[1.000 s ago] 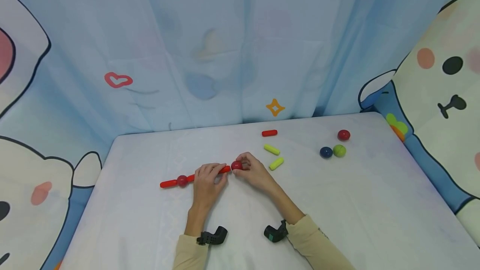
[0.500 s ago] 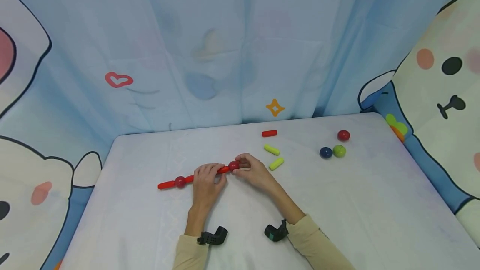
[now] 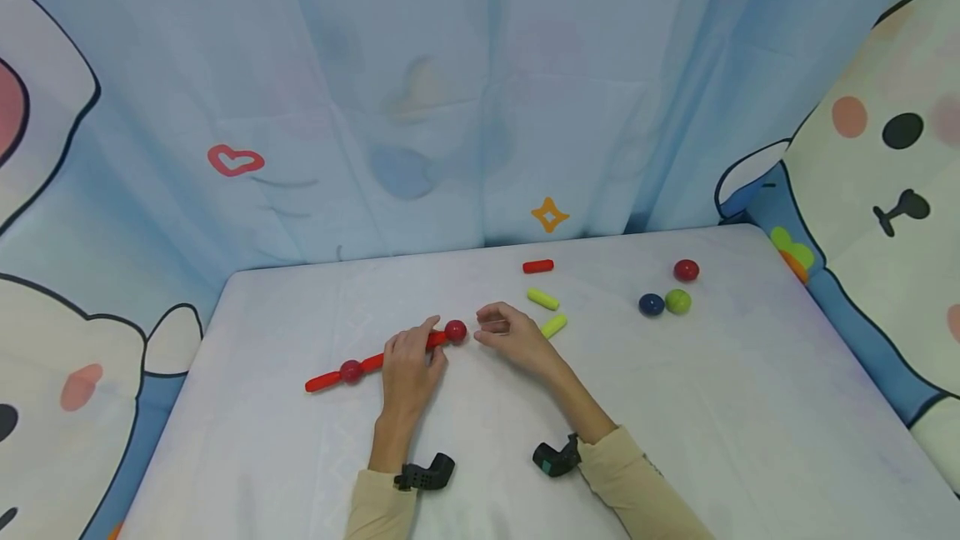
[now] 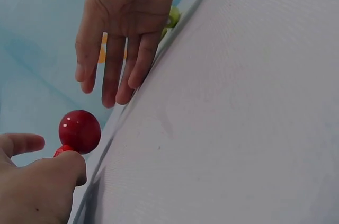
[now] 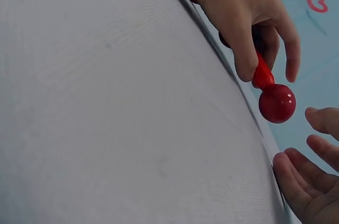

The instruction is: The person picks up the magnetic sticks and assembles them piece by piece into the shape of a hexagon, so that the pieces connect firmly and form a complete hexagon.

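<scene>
A chain of red rods and red balls lies slantwise across the table's middle left. At its left end are a red rod [image 3: 323, 382] and a red ball [image 3: 351, 371]; at its right end sits another red ball [image 3: 455, 331], joined to a red rod [image 5: 263, 73]. My left hand [image 3: 408, 365] grips the chain near that right end, thumb and fingers around the rod and covering part of it. Just right of the end ball, my right hand [image 3: 517, 342] is held apart from it, fingers loosely bent with nothing between them.
Beyond the right hand lie a red rod [image 3: 537, 266] and two yellow-green rods [image 3: 543, 299], one partly hidden by the hand. Farther right are a red ball [image 3: 686, 270], a dark blue ball [image 3: 652, 304] and a green ball [image 3: 678, 301]. A blue curtain hangs behind the white table [image 3: 750, 407].
The right hand has pushed the red ball onto the rod's end and then let go, drawing back right. The chain has shifted left, its left end tilting down.
</scene>
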